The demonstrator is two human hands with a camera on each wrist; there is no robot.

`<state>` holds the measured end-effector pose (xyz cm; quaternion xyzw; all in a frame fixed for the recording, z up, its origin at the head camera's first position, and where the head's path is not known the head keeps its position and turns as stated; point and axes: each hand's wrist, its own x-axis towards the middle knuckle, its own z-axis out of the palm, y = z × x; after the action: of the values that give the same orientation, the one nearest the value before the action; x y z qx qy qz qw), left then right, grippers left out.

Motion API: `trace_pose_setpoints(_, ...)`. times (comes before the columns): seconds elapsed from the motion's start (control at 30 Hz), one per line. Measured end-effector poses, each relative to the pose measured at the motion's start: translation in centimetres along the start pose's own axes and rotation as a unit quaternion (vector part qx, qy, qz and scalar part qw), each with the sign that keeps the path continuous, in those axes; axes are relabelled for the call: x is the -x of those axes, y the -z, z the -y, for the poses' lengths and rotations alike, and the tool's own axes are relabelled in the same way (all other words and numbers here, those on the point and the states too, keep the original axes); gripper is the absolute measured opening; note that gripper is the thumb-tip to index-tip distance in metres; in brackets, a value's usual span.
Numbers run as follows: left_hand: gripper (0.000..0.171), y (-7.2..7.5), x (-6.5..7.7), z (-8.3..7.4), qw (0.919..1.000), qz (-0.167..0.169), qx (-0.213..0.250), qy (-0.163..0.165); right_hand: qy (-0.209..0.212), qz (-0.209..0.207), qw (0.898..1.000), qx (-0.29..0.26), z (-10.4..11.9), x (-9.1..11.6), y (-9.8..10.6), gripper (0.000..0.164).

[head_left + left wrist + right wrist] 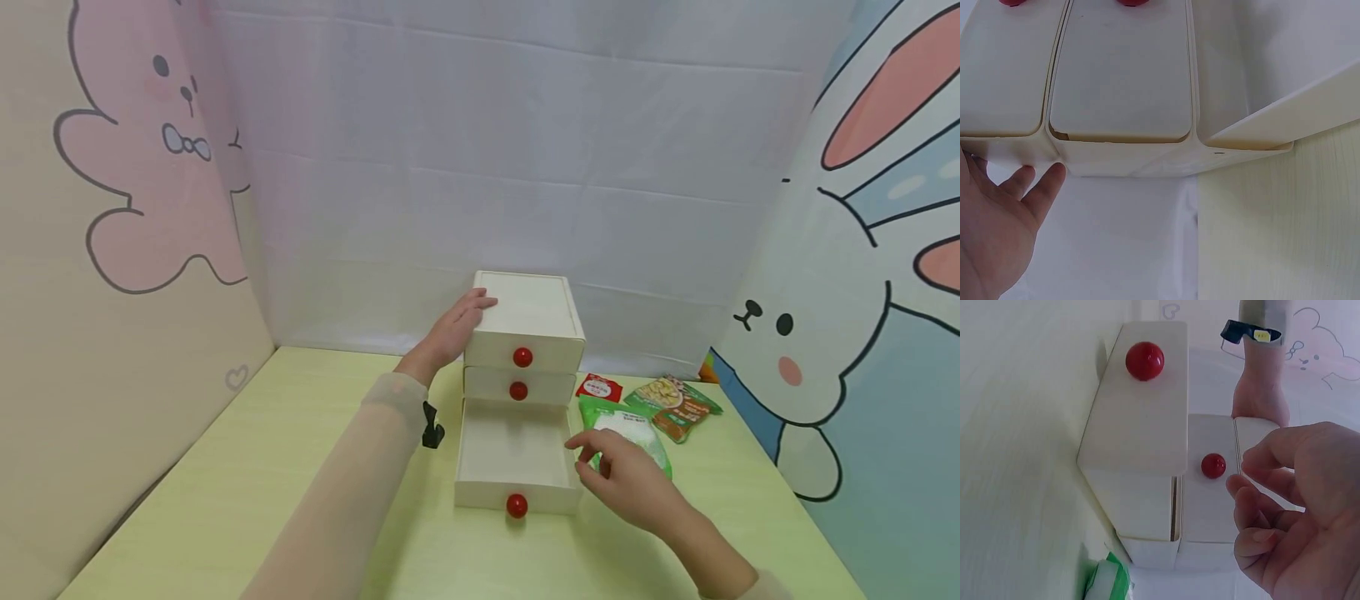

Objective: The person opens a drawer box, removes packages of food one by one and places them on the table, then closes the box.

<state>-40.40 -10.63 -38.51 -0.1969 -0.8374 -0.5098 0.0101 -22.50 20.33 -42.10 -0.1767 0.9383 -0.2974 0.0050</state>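
A white three-drawer cabinet [528,304] with round red knobs stands on the table. Its bottom drawer [516,450] is pulled out, with a bare floor showing inside; the upper two drawers are closed. My left hand [455,325] rests on the cabinet's top left edge, fingers over the top; in the left wrist view its fingers [1044,190] lie against the side wall. My right hand [630,479] hovers by the right side of the pulled-out drawer, fingers loosely bent and nothing in them. Below it in the head view lies a green and white packet [626,425], partly covered by the hand.
Right of the cabinet lie a small red packet [599,387] and a green and brown food pouch [675,404]. White cloth hangs behind the table [315,467], and printed panels with a bear and a rabbit stand at its sides.
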Motion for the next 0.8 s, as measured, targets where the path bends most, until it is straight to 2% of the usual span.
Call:
trace_pose_setpoints(0.2,0.059,0.0,-0.1,0.1,1.0000,0.001,-0.002,0.002,0.051,0.057,0.997,-0.017,1.3,0.7,-1.4,0.023)
trace_pose_setpoints(0.43,0.059,0.0,-0.2,0.3,1.0000,0.001,-0.005,-0.002,0.081,0.127,0.988,-0.018,1.6,0.7,-3.5,0.029)
trace_pose_setpoints(0.63,0.059,0.0,-0.1,0.3,1.0000,0.002,-0.007,0.001,0.098,0.137,0.986,0.010,1.4,0.4,-5.3,0.038)
trace_pose_setpoints(0.8,0.058,0.0,-0.1,0.2,1.0000,0.002,-0.003,0.003,0.112,0.127,0.986,0.014,1.2,0.2,-6.4,0.037)
